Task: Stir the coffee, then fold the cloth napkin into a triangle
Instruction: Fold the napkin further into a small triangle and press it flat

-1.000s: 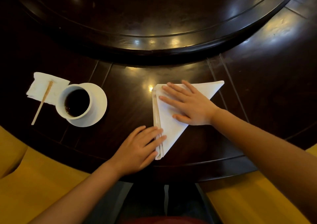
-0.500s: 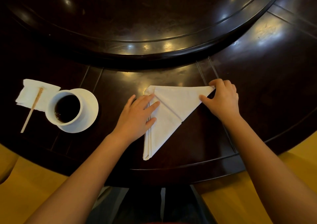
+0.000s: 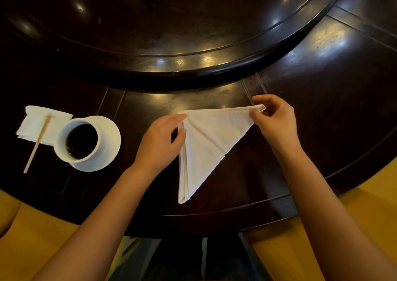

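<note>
Head view: a white cloth napkin, folded into a triangle, lies on the dark wooden surface. The left hand pinches its upper left corner between thumb and fingers; the right hand pinches the upper right tip. To the left, a cup of coffee stands on a saucer, beside a wooden stirrer resting on a paper napkin.

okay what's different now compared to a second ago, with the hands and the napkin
The right hand left the middle of the cloth napkin and now pinches its far right corner. The left hand moved up from the near edge to grip the far left corner. The napkin remains a flat triangle; the coffee cup, saucer and stir stick lie untouched.
</note>
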